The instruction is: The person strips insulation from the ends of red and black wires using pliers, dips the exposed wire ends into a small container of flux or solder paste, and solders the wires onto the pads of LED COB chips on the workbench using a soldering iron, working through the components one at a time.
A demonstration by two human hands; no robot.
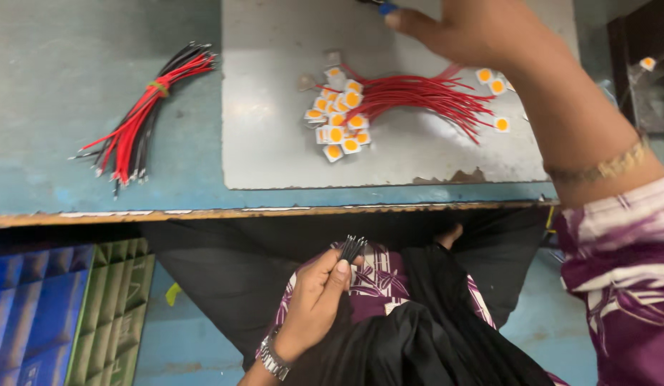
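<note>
Left grip (319, 289) around black wires (352, 247).

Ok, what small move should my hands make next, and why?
Probably lift the left hand with its black wires up to the grey plate; the chips on red wires lie there, where the right hand already reaches.

Purple-white patterned sleeve (617, 286), gold bangle (603, 169), silver wristwatch (273, 361).
</note>
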